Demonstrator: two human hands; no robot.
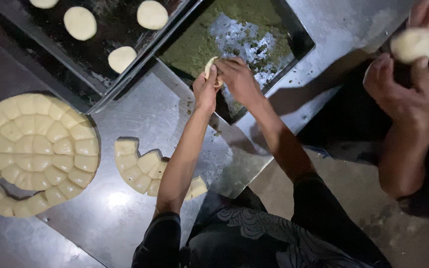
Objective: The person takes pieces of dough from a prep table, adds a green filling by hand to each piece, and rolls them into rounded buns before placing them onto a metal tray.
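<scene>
My left hand (204,89) and my right hand (238,78) meet over a metal tray (301,47) of green crumbly filling (194,47). Together they pinch a small pale dough piece (210,67) held upright between the fingers. Both forearms reach out from the bottom of the view across the steel table (140,114). A curved strip of cut dough segments (137,166) lies on the table under my left forearm.
A large round of cut dough segments (35,144) lies at the left. A dark baking tray (100,54) holds several flat dough discs (80,23). At the right, another person's hands (403,94) hold a dough ball (415,44).
</scene>
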